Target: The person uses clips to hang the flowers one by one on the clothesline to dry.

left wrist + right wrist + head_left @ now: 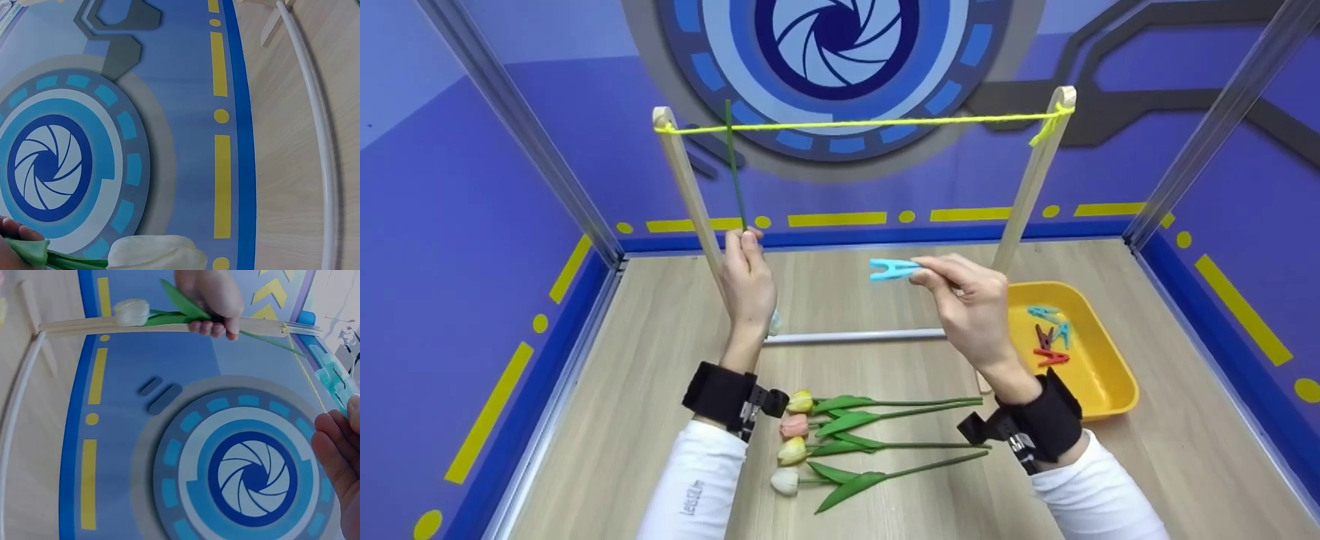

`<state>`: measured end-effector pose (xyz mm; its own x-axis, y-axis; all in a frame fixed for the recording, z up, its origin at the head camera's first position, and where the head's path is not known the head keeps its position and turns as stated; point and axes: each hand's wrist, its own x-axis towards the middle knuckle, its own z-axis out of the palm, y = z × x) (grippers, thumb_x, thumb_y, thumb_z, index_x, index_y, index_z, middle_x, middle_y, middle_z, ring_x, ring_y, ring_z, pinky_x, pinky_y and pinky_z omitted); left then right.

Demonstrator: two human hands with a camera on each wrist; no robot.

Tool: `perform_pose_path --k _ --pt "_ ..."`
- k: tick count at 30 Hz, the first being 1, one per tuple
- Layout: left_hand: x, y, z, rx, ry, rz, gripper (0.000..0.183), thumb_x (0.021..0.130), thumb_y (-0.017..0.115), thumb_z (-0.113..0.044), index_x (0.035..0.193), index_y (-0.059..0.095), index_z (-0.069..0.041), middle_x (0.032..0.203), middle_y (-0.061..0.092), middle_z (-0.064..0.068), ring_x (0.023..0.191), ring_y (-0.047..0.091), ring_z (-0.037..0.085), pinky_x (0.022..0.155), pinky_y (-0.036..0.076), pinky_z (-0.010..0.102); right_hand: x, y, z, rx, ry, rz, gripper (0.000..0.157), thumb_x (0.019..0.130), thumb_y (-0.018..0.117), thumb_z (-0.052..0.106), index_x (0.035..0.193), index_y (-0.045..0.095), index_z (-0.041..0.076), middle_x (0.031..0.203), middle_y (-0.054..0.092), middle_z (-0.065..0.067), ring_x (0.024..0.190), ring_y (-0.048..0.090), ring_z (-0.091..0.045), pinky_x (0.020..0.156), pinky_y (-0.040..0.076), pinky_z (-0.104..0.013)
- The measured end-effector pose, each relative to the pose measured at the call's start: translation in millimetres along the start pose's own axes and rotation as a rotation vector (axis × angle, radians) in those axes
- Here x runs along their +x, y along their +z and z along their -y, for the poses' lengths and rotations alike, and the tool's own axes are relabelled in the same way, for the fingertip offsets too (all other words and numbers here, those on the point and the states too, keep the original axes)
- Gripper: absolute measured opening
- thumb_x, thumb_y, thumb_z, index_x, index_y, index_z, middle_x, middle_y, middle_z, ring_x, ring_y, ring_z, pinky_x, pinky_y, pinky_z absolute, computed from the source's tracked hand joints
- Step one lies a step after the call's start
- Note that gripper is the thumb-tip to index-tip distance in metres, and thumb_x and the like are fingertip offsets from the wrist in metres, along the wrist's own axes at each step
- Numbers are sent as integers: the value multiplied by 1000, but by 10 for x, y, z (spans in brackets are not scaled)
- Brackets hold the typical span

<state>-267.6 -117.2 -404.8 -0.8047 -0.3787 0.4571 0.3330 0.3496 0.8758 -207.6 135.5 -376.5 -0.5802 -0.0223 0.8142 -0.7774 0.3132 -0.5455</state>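
My left hand [748, 285] grips an artificial white tulip [133, 312] upside down near the left post. Its green stem [735, 169] points up and overlaps the yellow string [855, 123] in the head view, while the white bloom hangs below the hand. Further right, my right hand [971, 307] pinches a light blue clothespin [892, 269] between thumb and fingers, its forked end toward the left. The clothespin is below the string in the head view, apart from the tulip stem.
Wooden posts [690, 187] carry the string, with a white bar [855, 337] low between them. Several tulips [847, 446] lie in a row on the table, blooms to the left. At right, a yellow tray [1110, 375] contains several clothespins [1051, 356]. Patterned panels surround the table.
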Motion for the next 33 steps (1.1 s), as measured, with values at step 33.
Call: perform_pose_path --k 33 --pt "-18 -7 34 -12 -28 9 28 109 34 -21 108 57 -5 78 45 -1 63 38 14 59 31 25 891 531 218 -14 -107 10 18 90 72 14 94 77 -3 76 73 -13 65 69 -20 60 47 -13"
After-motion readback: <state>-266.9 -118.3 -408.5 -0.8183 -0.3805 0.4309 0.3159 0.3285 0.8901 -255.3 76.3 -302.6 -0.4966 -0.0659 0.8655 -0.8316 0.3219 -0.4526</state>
